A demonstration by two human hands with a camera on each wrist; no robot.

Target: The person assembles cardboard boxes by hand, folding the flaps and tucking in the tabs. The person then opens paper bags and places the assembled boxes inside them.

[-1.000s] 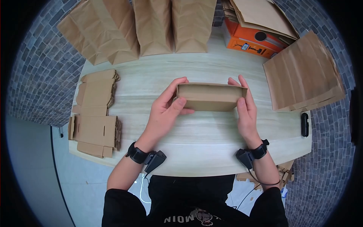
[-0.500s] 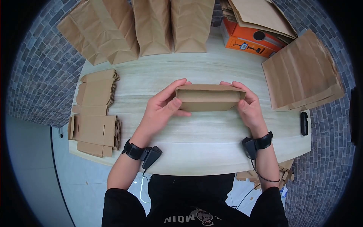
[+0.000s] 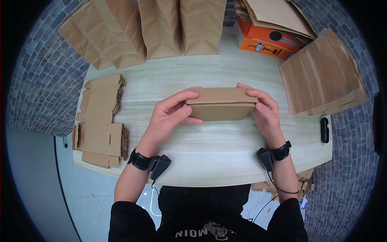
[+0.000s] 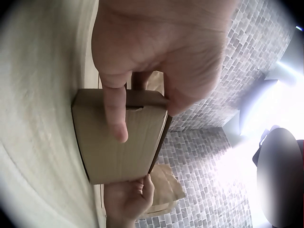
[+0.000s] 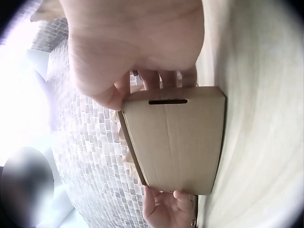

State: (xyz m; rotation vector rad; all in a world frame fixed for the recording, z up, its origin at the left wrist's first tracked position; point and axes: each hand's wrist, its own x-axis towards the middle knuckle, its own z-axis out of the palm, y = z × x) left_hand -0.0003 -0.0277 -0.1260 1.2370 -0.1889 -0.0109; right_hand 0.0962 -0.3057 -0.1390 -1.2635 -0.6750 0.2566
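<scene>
A small brown cardboard box (image 3: pixel 221 112) is held between both hands over the middle of the table. Its lid (image 3: pixel 221 95) is folded over the top, with a thin dark gap along the front edge. The left hand (image 3: pixel 169 115) grips the left end, thumb at the front corner and one finger laid along the front wall, as the left wrist view shows. At the opposite end the right hand (image 3: pixel 267 117) grips, thumb at the lid corner. A slot (image 5: pixel 168 101) shows near that end in the right wrist view.
Flat cardboard blanks (image 3: pixel 100 139) lie stacked in two piles at the left. Tall paper bags (image 3: pixel 161 30) stand along the back; another paper bag (image 3: pixel 322 76) is at the right, near an orange box (image 3: pixel 258 38) topped with flat paper. A black object (image 3: pixel 325 130) lies by the right edge.
The box's lid has swung down toward the person, covering the opening that showed before. The fingers of both hands have come over the lid's ends.
</scene>
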